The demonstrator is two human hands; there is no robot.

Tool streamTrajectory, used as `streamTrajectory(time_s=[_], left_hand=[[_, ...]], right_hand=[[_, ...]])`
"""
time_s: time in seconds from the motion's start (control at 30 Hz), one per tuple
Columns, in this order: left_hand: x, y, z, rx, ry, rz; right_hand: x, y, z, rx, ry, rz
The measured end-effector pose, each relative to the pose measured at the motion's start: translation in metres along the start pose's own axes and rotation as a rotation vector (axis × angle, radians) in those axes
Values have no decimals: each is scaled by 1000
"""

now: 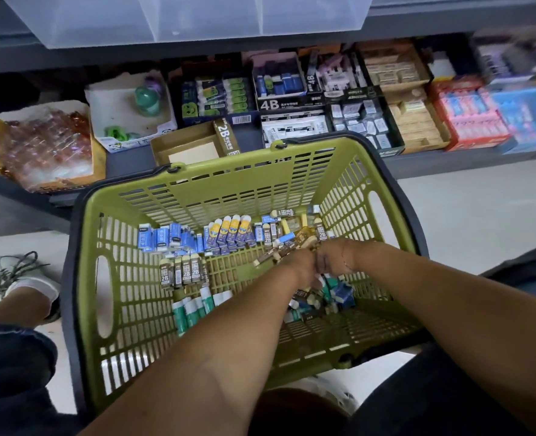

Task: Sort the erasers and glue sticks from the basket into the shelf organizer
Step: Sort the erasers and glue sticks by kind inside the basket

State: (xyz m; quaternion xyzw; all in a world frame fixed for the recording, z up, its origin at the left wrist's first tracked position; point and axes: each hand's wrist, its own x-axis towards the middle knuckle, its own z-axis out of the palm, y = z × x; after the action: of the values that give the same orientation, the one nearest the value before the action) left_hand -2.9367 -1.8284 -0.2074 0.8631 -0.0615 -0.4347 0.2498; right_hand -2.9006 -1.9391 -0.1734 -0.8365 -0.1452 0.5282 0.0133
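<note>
Head cam: I've got the green basket (pixel 228 180) right below the shelf organizer (pixel 295 103), which runs across 12 o'clock. Both hands are down inside the basket toward 3 o'clock, with the left hand (pixel 298 265) and right hand (pixel 336 256) touching each other over a loose pile of brown erasers (pixel 295 236). It's all smeared there, so I can't tell if either hand's fingers are spread or pinching anything. On the basket floor are blue erasers (pixel 166 239) at 10 o'clock, purple-and-yellow sticks (pixel 232 231) at 12, a neat 2B eraser row (pixel 183 272) at 9 and green-and-white glue sticks (pixel 191 309) at 7. An open 2B box (pixel 191 146) sits just past the far rim.
</note>
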Motion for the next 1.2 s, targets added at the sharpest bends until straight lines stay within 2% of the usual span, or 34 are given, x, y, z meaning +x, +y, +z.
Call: streamTrajectory(time_s=[0.1,0.2,0.3,0.37,0.47,0.53,0.67,0.87,0.97,1.1,1.17,1.2], left_hand=[[-9,-12,-1,-204,65,34],[-33,-34,-25,-460,216,48],[-67,-68,-61,-580,335,27],[-94,-94,-78,-574,317,-13],[-123,-133,-85,-349,192,-162],[-135,-151,-78,-134,73,-250],[-140,-165,-51,90,-50,-325],[-128,-165,-31,328,4,-348],[-128,-157,-27,507,120,-328],[-123,-144,-25,483,256,-182],[-118,-136,-23,326,261,-90],[-115,-130,-20,218,230,-70]], right_hand=[[-5,-6,-4,-90,115,16],[-7,-14,-20,-56,303,3],[-7,-35,-44,127,487,-60],[-11,-60,-52,274,529,-155],[-16,-108,-43,418,487,-303],[-11,-134,-22,501,368,-362],[12,-171,23,432,188,-369],[19,-182,34,541,4,-331],[13,-159,19,565,33,-325],[10,-98,-16,434,166,-221],[16,-65,-24,235,162,-87],[16,-53,-24,112,107,-4]])
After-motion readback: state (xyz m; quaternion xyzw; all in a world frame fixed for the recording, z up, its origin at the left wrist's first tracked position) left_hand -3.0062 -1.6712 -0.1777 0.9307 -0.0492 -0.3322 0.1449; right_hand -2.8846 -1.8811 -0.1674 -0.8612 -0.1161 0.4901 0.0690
